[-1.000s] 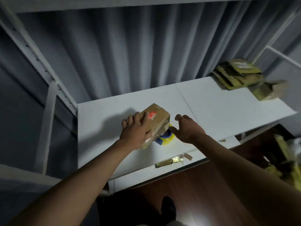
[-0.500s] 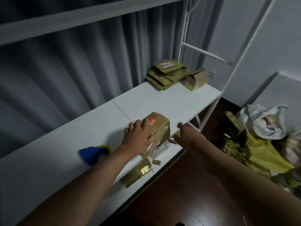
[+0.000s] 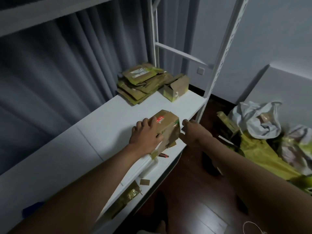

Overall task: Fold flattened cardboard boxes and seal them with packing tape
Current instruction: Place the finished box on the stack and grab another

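The box [image 3: 168, 125] stands near the shelf's [image 3: 109, 119] front edge, toward its right end, with bare board between it and the stack [image 3: 140, 83] of flattened boxes at the back. A red label [image 3: 159, 119] on its top is too blurred to read. The left hand [image 3: 145, 137] grips the box, fingers curled over the top. The right hand [image 3: 192, 132] is just beside its right side; I cannot tell its fingers' state.

Red label on folded box [image 3: 166, 123], print too blurred to read

The box [image 3: 167, 122] has moved right along the shelf [image 3: 108, 122].
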